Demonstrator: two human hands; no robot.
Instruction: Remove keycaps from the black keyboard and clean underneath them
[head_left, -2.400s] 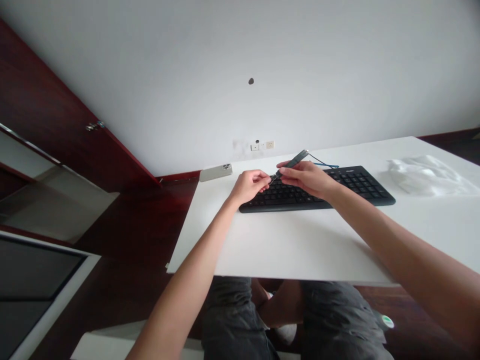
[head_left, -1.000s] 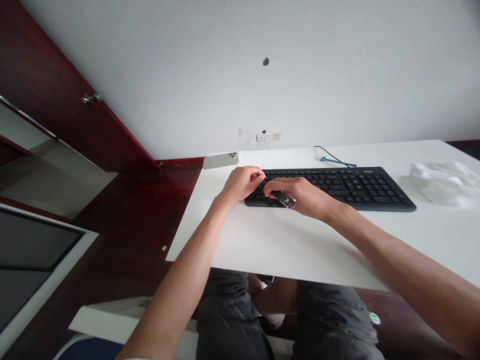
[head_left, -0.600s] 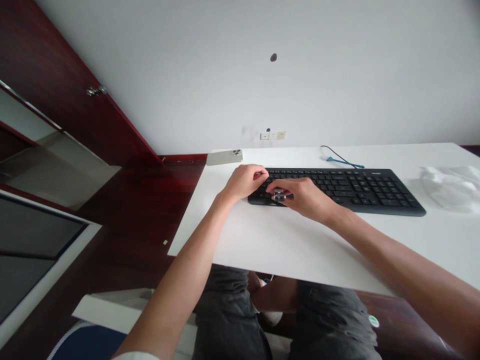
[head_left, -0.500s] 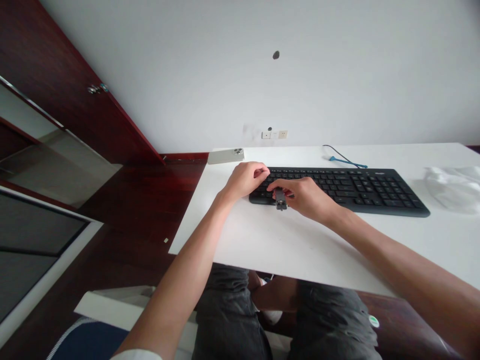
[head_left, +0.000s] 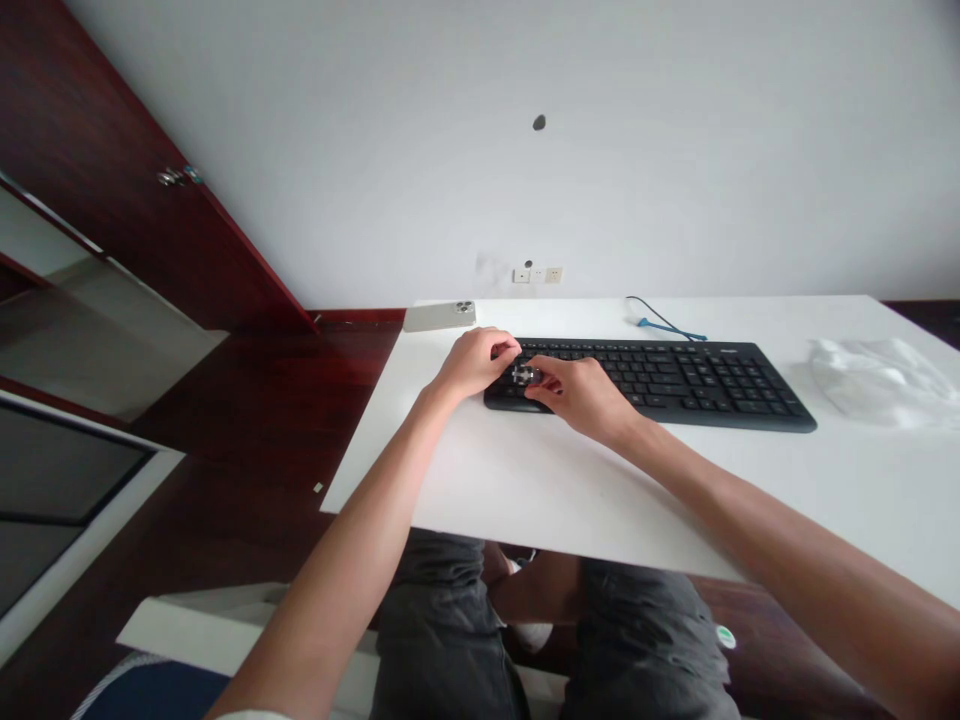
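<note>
A black keyboard (head_left: 697, 385) lies on the white table, its left end partly hidden by my hands. My right hand (head_left: 581, 392) pinches a small dark piece (head_left: 526, 374) with lighter grey details between thumb and fingertips, just over the left keys. Its exact kind is too small to make out. Close by on the left, my left hand (head_left: 478, 360) is closed, thumb and fingers together, at the keyboard's left edge. Whatever those fingers hold, if anything, is hidden.
A phone (head_left: 439, 316) lies at the table's back left corner. Behind the keyboard is a blue brush-like tool (head_left: 671, 329) with a thin black cord. Crumpled white plastic (head_left: 877, 380) rests on the right. The wall has sockets (head_left: 538, 275).
My right hand has turned the small dark piece and brought it up and left, closer to my left hand. My left hand stays closed at the keyboard's left end. The view shifts slightly.
</note>
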